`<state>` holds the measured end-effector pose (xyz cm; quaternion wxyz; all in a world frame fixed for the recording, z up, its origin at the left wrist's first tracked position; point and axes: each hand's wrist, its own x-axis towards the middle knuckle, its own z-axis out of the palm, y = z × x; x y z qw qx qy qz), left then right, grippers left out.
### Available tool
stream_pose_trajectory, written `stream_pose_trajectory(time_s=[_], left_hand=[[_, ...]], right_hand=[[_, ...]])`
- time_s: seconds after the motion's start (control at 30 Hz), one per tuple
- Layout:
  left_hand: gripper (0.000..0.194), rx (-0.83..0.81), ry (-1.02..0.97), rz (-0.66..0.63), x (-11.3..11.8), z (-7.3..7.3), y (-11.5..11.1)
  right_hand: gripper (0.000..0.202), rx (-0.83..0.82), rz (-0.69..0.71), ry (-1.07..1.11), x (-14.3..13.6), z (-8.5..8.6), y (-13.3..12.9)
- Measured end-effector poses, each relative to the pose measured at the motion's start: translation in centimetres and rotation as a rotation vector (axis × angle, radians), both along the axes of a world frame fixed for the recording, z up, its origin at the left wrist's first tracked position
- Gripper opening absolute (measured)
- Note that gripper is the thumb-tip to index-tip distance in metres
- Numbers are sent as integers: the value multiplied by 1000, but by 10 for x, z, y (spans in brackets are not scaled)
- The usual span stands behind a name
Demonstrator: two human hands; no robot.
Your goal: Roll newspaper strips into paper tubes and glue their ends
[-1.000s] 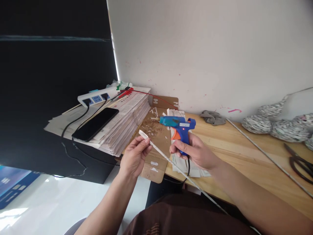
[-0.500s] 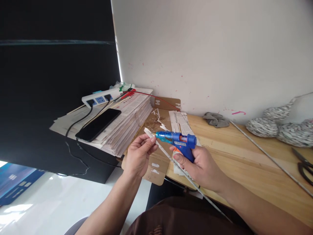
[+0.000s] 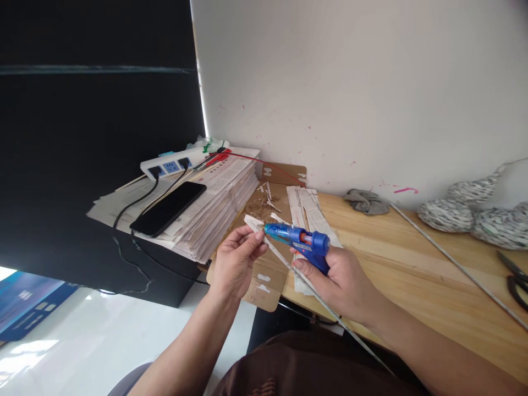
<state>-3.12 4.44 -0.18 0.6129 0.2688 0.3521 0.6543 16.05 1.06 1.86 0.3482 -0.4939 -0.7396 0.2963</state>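
My left hand (image 3: 239,261) pinches a long rolled newspaper strip (image 3: 346,328) close to its flattened, pointed end. From there the roll slants down to the right, passing by my right hand and over my lap. In my right hand (image 3: 344,283) is a blue hot glue gun (image 3: 307,241), gripped by its handle. Its nozzle points left and meets, or nearly meets, the paper end just above my left thumb. Under my hands lies a stained cardboard sheet (image 3: 264,206) with scraps of paper on it.
Left, a newspaper stack (image 3: 223,203) bears a phone (image 3: 169,209) and a power strip (image 3: 165,165) with cords. Cut newspaper strips (image 3: 309,209) lie beside the cardboard. Rightward are a grey cloth (image 3: 366,201), a long paper rod (image 3: 449,258), woven paper pieces (image 3: 445,214) and scissors (image 3: 517,280).
The glue gun has tilted a little, its rear end dropping and its nozzle shifting slightly along the paper end. Both hands keep their holds; the view has shifted slightly.
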Motion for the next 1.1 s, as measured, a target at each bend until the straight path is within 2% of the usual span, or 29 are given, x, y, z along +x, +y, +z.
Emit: stream_pose_trajectory(time_s=[0.37, 0.8, 0.93, 1.1], left_hand=[[25, -11, -13, 18, -4, -3, -1], [23, -2, -30, -1, 0, -4, 2], [22, -4, -54, 17, -1, -5, 2], [24, -38, -57, 15, -5, -3, 1]], right_hand=[[33, 21, -105, 87, 1, 0, 4], [24, 66, -1, -17, -13, -2, -7], [21, 41, 60, 69, -12, -2, -13], [27, 61, -50, 147, -7, -4, -8]])
